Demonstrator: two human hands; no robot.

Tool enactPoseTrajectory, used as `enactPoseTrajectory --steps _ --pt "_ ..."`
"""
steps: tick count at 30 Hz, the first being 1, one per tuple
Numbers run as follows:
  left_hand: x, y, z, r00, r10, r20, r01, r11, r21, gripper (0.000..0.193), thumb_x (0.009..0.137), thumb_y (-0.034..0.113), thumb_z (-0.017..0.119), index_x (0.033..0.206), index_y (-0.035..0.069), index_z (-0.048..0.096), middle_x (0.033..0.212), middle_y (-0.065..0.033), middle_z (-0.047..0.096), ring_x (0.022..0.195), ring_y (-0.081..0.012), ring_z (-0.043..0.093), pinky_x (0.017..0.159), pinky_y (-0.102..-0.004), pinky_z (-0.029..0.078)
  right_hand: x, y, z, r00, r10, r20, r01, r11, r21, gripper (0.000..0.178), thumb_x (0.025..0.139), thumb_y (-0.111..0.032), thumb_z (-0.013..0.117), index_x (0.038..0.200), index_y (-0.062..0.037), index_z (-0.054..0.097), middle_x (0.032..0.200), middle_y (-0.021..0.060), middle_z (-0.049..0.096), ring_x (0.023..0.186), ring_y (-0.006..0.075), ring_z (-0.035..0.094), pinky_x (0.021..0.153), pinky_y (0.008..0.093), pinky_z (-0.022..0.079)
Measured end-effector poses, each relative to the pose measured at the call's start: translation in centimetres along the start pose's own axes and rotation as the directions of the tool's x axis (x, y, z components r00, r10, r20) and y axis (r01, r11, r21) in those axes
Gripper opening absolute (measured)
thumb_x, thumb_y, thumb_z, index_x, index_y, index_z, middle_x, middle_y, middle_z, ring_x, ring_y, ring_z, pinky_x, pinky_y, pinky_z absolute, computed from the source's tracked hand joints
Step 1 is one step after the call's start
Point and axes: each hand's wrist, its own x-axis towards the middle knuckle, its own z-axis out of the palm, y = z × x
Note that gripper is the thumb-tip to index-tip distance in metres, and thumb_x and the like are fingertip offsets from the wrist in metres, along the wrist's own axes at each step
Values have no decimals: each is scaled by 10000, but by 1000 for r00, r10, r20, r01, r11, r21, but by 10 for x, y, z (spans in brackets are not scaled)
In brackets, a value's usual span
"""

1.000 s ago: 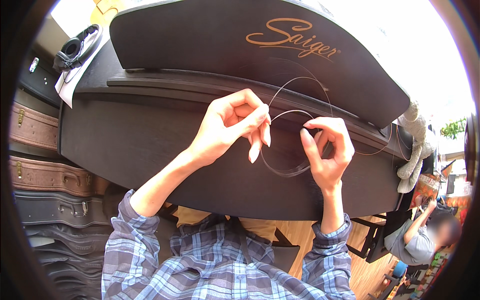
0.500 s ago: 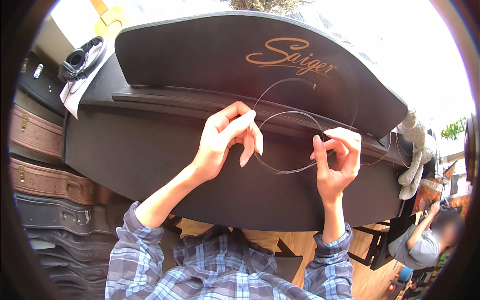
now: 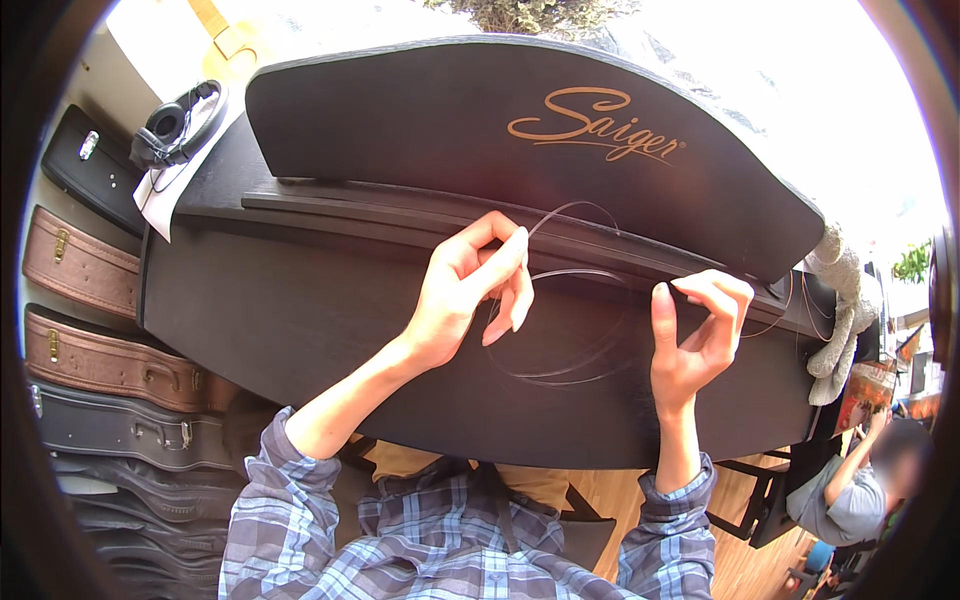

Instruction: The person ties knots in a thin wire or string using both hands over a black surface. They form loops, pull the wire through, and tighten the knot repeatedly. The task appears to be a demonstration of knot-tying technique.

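Loops of a thin, clear string [image 3: 577, 271], like a nylon guitar string, hang in the air over a black piano-like instrument [image 3: 300, 300]. My left hand [image 3: 458, 290] pinches the coil between thumb and fingertips on its left side. One end of the string curves up past that hand, in front of the upright black panel [image 3: 400, 110]. To the right of the loops my right hand [image 3: 700, 335] is raised, thumb and index finger apart, with nothing visible between them. The pinched part of the string is hidden by my left fingers.
Instrument cases [image 3: 110, 355] are stacked along the left side. Headphones [image 3: 170, 125] lie at the far left corner, with a guitar [image 3: 232, 45] behind. A grey plush toy [image 3: 845, 310] and loose copper-coloured strings hang at the right end. Another person [image 3: 850, 490] sits at the lower right.
My right fingers have let go of the coil and moved apart, slightly to the right. The loops have sprung wider and lower, still held by my left hand.
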Motion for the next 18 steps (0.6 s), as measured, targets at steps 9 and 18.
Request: enactPoseTrajectory --steps 9,18 --pt "-1 0 3 987 -98 126 85 991 107 226 1084 225 504 949 45 520 602 -82 638 364 -118 517 439 -241 403 -2 -7 2 892 50 450 -95 993 76 163 814 -110 832 964 -112 770 758 0 725 514 68 523 701 241 435" --pt "0 9 -2 993 -92 80 100 990 -98 278 1095 276 461 905 74 438 709 -201 693 425 -244 622 476 -295 499 -6 4 -5 880 474 41 -422 737 528 241 1112 -209 433 950 -49 513 729 51 571 422 38 419 366 192 269"
